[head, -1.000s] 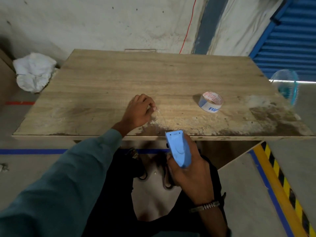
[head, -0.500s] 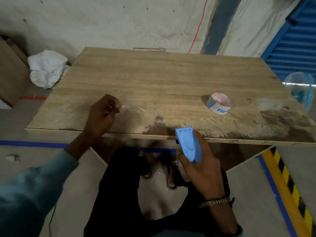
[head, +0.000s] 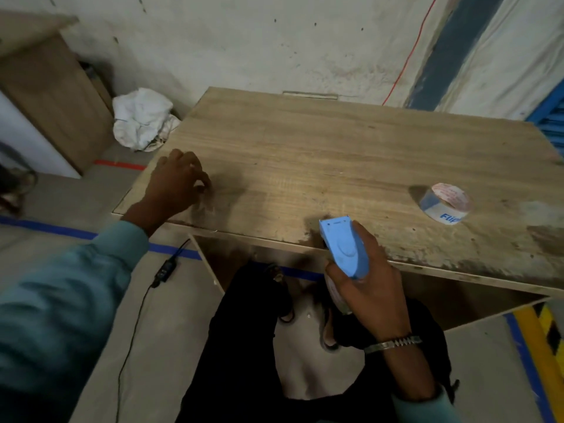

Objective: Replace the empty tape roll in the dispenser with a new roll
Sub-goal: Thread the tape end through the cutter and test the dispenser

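My right hand (head: pixel 370 286) grips a light-blue tape dispenser (head: pixel 344 248) just in front of the table's near edge, its flat end pointing away from me. A whitish roll edge shows under the dispenser inside my palm. My left hand (head: pixel 175 183) rests near the front left corner of the wooden table (head: pixel 320 154), fingers curled down onto the surface; whether it still pinches the clear tape strip is unclear. A new tape roll (head: pixel 445 202) with blue and red print lies flat on the table at the right.
A crumpled white bag (head: pixel 142 119) sits on the floor beyond the table's left corner, beside a wooden cabinet (head: pixel 48 96). A black cable with an adapter (head: pixel 164 270) runs over the floor at the left. Blue and yellow-black floor markings run under and right of the table.
My left hand has moved left along the table's front to its left corner, drawing a clear tape strip. The dispenser stays in my right hand. My view has shifted left.
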Motion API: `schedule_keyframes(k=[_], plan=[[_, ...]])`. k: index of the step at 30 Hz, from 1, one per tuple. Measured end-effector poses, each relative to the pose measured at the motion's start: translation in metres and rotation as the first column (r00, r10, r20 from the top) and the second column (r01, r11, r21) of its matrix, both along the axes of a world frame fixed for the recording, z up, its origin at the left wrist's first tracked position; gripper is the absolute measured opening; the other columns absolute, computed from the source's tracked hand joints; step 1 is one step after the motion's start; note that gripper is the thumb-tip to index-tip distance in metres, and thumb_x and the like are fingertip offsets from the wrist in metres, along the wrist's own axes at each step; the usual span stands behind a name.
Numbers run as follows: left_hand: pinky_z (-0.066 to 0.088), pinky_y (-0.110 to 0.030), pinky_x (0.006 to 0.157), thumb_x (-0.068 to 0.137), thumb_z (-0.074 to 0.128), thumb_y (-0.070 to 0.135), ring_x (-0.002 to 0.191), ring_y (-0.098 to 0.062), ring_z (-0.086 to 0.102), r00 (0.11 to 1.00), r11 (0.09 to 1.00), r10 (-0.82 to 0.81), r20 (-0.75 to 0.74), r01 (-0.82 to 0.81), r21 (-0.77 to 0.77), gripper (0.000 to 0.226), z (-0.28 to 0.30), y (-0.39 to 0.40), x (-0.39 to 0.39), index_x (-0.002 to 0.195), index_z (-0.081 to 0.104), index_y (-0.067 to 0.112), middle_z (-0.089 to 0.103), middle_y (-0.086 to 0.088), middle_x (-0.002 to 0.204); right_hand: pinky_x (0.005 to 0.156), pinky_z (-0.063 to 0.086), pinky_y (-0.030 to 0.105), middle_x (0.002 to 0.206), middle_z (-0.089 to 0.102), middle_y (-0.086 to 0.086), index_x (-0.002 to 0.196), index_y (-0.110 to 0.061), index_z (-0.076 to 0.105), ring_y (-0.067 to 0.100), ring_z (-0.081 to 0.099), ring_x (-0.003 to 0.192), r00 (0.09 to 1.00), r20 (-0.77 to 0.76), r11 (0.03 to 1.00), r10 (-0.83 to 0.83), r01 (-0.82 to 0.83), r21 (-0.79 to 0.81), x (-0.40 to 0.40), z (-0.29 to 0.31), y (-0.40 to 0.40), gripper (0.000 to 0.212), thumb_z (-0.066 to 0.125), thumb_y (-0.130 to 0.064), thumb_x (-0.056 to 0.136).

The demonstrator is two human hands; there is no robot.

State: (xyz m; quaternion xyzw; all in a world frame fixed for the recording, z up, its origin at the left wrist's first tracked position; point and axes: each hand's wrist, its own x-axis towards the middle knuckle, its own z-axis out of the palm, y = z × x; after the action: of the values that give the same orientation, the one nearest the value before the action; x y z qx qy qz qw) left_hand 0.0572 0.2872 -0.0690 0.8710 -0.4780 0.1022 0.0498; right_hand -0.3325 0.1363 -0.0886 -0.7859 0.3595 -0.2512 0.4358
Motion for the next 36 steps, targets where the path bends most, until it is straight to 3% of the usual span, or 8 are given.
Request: schedule_keyframes(k=[4,8,10,13,19,27,32,36], plan=[[0.042,-0.048,0.078,0.086,0.069,0.020,0.094,-0.040,0.052,0.987,0.998,0.025,0.159,-0.016,-0.062,0.010,-0.017,-0.006,-0.017,0.093,0.074,0.017,0.052,-0.016,0.102,0.075,0.040,-0.005,0.115,0.061,-0.031,0.153,-0.043,0.041,-0.024,0.058,0.094,1.000,-0.021,0.999,-0.015,0.014,-0.038,0.001,0.011,-0.009,0.082,0.083,-0.033,0.084],[0.052,-0.045,0.058,0.095,0.065,0.015,0.076,-0.040,0.064,0.999,0.997,0.048,0.017,-0.047,-0.061,0.014,-0.033,-0.004,-0.035,0.108,0.062,0.010,0.055,-0.018,0.104,0.073,0.042,-0.004,0.118,0.062,-0.023,0.154,-0.041,0.041,-0.014,0.061,0.092,0.999,-0.033,0.998,-0.035,0.033,-0.057,-0.008,0.017,-0.018,0.082,0.083,-0.031,0.084],[0.052,-0.045,0.061,0.094,0.068,0.015,0.084,-0.040,0.064,0.999,0.999,0.030,-0.019,-0.031,-0.020,0.025,-0.032,-0.003,-0.035,0.117,0.063,0.011,0.057,-0.018,0.109,0.072,0.043,-0.003,0.113,0.061,-0.026,0.153,-0.042,0.041,-0.018,0.060,0.092,0.998,-0.031,0.997,-0.045,0.043,-0.061,-0.010,0.018,-0.021,0.081,0.083,-0.031,0.084],[0.056,-0.050,0.070,0.088,0.074,0.015,0.098,-0.043,0.062,0.999,0.998,-0.033,-0.022,0.035,0.062,0.042,-0.029,0.002,-0.033,0.128,0.062,0.011,0.060,-0.019,0.116,0.074,0.042,0.003,0.118,0.064,-0.020,0.152,-0.043,0.040,-0.001,0.062,0.097,0.998,-0.026,0.997,-0.055,0.054,-0.047,-0.011,0.021,-0.024,0.080,0.082,-0.035,0.085],[0.049,-0.048,0.085,0.088,0.052,0.057,0.101,-0.038,0.061,0.995,0.997,0.028,0.092,-0.034,0.073,0.055,-0.008,-0.015,-0.064,0.116,0.069,0.012,0.068,-0.015,0.106,0.076,0.039,0.001,0.122,0.063,-0.018,0.152,-0.040,0.041,0.002,0.059,0.105,0.996,-0.030,0.994,-0.081,0.078,-0.079,-0.009,0.028,-0.036,0.079,0.082,-0.036,0.084],[0.051,-0.041,0.092,0.096,0.062,0.050,0.110,-0.027,0.064,0.931,0.963,-0.261,-0.257,0.231,-0.141,0.040,-0.011,-0.126,-0.157,0.124,0.067,0.022,0.070,-0.003,0.117,0.084,0.041,0.022,0.105,0.062,-0.019,0.144,-0.037,0.050,0.008,0.060,0.098,0.980,-0.052,0.979,-0.193,0.189,-0.075,-0.008,0.047,-0.078,0.065,0.080,-0.036,0.086],[0.040,-0.047,0.113,0.097,0.043,0.063,0.139,-0.028,0.050,0.902,0.949,-0.306,-0.306,0.264,-0.171,0.058,-0.051,-0.174,-0.203,0.140,0.058,0.027,0.056,-0.003,0.149,0.086,0.054,0.040,0.129,0.069,0.010,0.145,-0.026,0.049,0.038,0.067,0.113,0.894,-0.110,0.864,-0.434,0.378,-0.332,-0.023,0.057,-0.126,0.071,0.077,-0.050,0.085],[0.038,-0.048,0.115,0.100,0.049,0.059,0.142,-0.025,0.048,0.920,0.934,-0.313,-0.237,0.253,-0.250,0.049,-0.070,-0.182,-0.204,0.139,0.059,0.031,0.054,0.000,0.153,0.073,0.058,0.044,0.119,0.073,0.015,0.142,-0.017,0.055,0.040,0.072,0.096,0.898,-0.155,0.755,-0.411,0.241,-0.609,-0.042,0.047,-0.154,0.057,0.071,-0.039,0.092]])
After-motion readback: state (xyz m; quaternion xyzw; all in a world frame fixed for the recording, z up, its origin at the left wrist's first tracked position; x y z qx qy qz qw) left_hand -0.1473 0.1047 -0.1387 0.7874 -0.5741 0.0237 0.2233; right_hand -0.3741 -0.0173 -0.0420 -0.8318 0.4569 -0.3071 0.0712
